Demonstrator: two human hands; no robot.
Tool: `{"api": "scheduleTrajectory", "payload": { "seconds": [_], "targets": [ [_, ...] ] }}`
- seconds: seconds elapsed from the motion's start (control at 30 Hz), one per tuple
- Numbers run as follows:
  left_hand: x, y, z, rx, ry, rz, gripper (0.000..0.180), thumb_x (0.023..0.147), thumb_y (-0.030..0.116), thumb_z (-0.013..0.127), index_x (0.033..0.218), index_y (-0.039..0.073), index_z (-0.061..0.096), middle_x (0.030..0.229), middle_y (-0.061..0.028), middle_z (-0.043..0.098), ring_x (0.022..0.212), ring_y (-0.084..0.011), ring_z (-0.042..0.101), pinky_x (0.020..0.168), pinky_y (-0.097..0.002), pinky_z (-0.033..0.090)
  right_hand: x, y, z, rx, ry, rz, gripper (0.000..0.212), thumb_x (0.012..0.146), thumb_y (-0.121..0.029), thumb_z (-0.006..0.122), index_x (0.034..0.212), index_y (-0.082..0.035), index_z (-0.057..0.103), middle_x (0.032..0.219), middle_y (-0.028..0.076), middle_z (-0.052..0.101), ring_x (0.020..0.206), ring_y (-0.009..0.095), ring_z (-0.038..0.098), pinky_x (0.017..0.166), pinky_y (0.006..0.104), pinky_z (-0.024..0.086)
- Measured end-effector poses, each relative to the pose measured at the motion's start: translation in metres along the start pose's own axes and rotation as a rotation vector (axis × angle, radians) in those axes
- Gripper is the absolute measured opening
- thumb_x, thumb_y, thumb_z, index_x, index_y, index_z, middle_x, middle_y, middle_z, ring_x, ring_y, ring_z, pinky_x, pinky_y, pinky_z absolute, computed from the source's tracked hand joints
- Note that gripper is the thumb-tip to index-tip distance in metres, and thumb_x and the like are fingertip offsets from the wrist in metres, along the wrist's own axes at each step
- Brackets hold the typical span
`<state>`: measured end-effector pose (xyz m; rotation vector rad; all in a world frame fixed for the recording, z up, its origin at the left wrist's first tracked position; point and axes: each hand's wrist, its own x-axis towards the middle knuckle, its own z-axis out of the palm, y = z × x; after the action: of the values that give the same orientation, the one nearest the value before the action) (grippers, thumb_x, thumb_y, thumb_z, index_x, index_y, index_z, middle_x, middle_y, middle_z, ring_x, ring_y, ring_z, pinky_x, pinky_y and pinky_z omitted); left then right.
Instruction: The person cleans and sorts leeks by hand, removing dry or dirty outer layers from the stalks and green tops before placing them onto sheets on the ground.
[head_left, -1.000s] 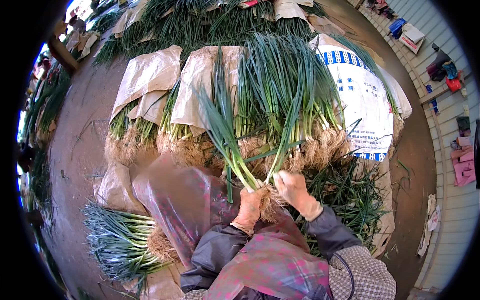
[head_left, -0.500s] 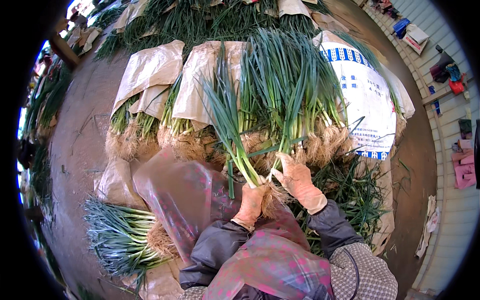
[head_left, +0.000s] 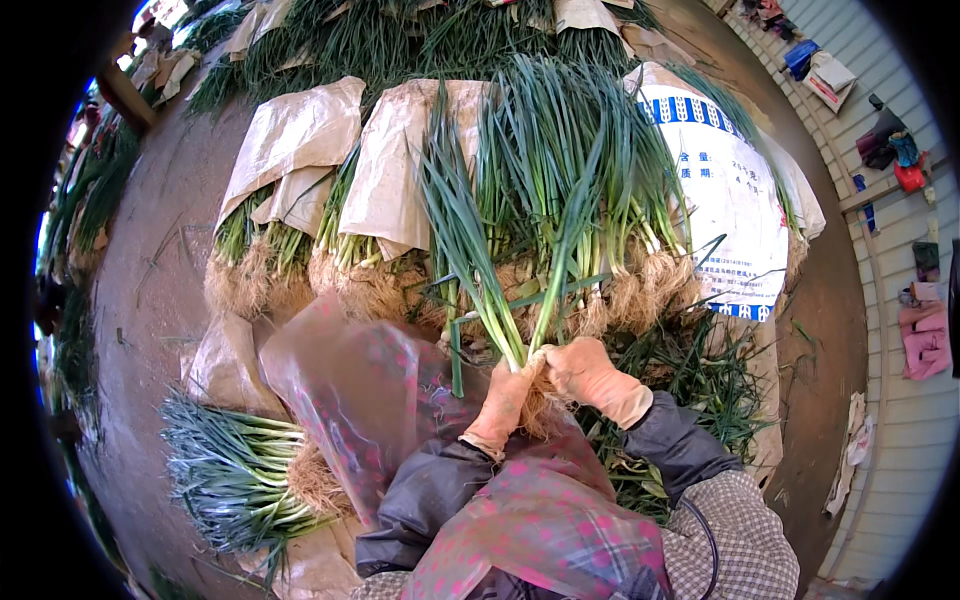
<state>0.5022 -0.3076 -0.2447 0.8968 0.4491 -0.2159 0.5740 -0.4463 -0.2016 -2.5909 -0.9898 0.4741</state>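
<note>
My left hand [head_left: 499, 405], in an orange-stained glove, is closed round the white lower stems of a few green onions [head_left: 487, 300]. Their leaves fan up and away from me, and their tan roots [head_left: 540, 410] hang beside the hand. My right hand [head_left: 595, 380], gloved alike, is closed with its fingers at the base of another green onion stalk [head_left: 548, 300], against the held stems. The two hands almost meet over my lap. A large row of green onions [head_left: 560, 150] lies just beyond, roots toward me.
Beige sacks [head_left: 295, 140] and a white printed sack [head_left: 725, 190] cover parts of the row. A sorted bunch of green onions [head_left: 245, 470] lies at my left. Loose leaf trimmings [head_left: 700, 400] lie at my right. A pink-spotted plastic sheet [head_left: 540, 530] covers my lap.
My right hand has drawn its stalk down and left until its base meets the stems in my left hand. The right fingers have closed in. My left hand has barely moved.
</note>
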Motion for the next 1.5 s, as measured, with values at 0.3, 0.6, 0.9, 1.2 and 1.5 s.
{"api": "scheduleTrajectory", "payload": {
  "seconds": [0.3,0.6,0.9,1.2,1.5],
  "targets": [
    [0.004,0.002,-0.012,-0.100,0.204,-0.061,0.010,0.090,0.007,0.060,0.092,-0.003,0.063,0.078,-0.0065,0.065,0.065,-0.0150,0.061,0.059,-0.0293,0.052,-0.033,-0.006,-0.027,-0.120,0.309,-0.104,0.016,0.088,-0.026,0.060,0.077,-0.014,0.062,0.058,0.007,0.056,0.051,0.029,0.056,0.046,0.0399,0.044],
    [-0.009,0.024,0.004,-0.166,-0.184,-0.186,0.026,0.089,0.006,0.064,0.112,-0.005,0.064,0.085,-0.0056,0.067,0.070,-0.0116,0.062,0.062,-0.0243,0.050,-0.056,0.014,-0.018,-0.124,0.284,-0.246,0.025,0.083,-0.018,0.066,0.107,-0.011,0.068,0.065,0.006,0.060,0.058,0.026,0.057,0.054,0.0372,0.043],
    [-0.007,0.013,0.000,-0.343,-0.059,-0.290,0.018,0.091,0.011,0.061,0.099,-0.005,0.066,0.076,-0.0055,0.064,0.067,-0.0153,0.061,0.059,-0.0277,0.048,-0.039,0.009,-0.021,-0.234,0.238,-0.430,0.013,0.087,-0.020,0.059,0.096,-0.012,0.063,0.057,0.004,0.050,0.055,0.026,0.052,0.055,0.0373,0.042],
    [0.004,0.022,-0.002,-0.545,-0.042,-0.085,0.016,0.092,0.014,0.062,0.090,-0.001,0.062,0.089,-0.0095,0.065,0.084,-0.0224,0.064,0.082,-0.0367,0.053,-0.304,0.124,-0.015,-0.592,-0.413,0.711,0.032,0.094,-0.041,0.051,0.120,-0.025,0.061,0.066,0.008,0.063,0.060,0.027,0.065,0.052,0.0404,0.049],
    [-0.028,0.007,0.035,-0.296,-0.211,-0.250,0.038,0.089,0.004,0.060,0.126,0.002,0.051,0.108,-0.0085,0.063,0.103,-0.0175,0.061,0.094,-0.0295,0.047,-0.102,-0.008,0.045,0.796,0.276,0.006,0.028,0.087,-0.035,0.063,0.099,-0.010,0.065,0.075,0.010,0.064,0.068,0.028,0.064,0.059,0.0369,0.049]
  ]
}}
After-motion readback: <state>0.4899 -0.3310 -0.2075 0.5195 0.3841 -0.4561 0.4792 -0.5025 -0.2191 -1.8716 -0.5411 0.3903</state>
